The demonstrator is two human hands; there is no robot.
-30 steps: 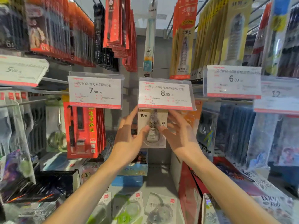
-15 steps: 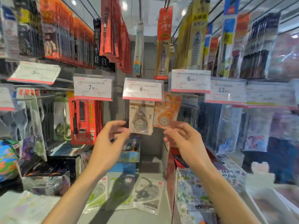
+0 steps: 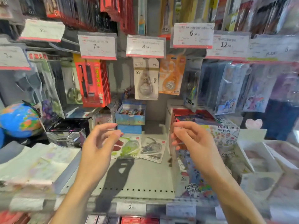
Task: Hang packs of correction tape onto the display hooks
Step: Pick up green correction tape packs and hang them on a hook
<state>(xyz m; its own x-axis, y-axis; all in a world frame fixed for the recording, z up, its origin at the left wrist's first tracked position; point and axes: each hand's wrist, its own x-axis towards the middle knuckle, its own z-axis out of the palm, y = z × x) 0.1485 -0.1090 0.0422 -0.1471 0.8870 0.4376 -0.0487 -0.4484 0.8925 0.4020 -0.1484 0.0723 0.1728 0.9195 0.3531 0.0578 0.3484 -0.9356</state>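
Now both hands, left (image 3: pixel 98 143) and right (image 3: pixel 192 139), hover loose and empty below the hung pack (image 3: pixel 146 79), while two packs (image 3: pixel 152 148) lying on the shelf (image 3: pixel 142 178) beneath it could slide under a hasty grab.

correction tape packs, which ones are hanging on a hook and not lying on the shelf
Two hang: the grey 40m pack under the 8.00 price tag and the orange pack beside it. The green pack and grey pack lie flat.

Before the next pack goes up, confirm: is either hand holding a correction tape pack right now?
No. The left hand and right hand hover with nothing in them.
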